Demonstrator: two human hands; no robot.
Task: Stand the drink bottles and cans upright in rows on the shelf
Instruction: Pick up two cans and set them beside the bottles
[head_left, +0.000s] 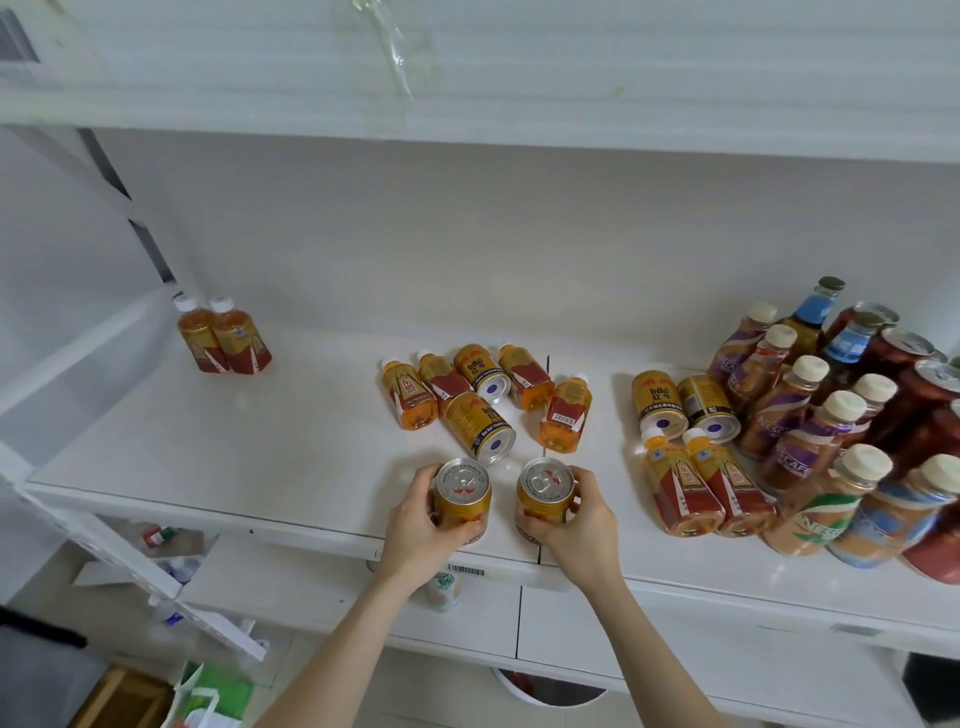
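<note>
My left hand (415, 525) grips a gold can (462, 493) held upright near the front edge of the white shelf (208, 441). My right hand (582, 519) grips a second gold can (545, 491), also upright, just to the right. Behind them lies a heap of small orange bottles (410, 397) and gold cans (480, 426) on their sides. Two orange bottles (226, 335) stand upright at the back left. To the right lie two more gold cans (657, 397) and two orange bottles (680, 491).
At the far right stands a crowd of coffee bottles (789, 410), blue-labelled bottles (810, 317) and dark red cans (904, 358). An upper shelf (467, 104) overhangs. Below are a lower shelf with a can (441, 592), a green bag (218, 696) and clutter on the floor.
</note>
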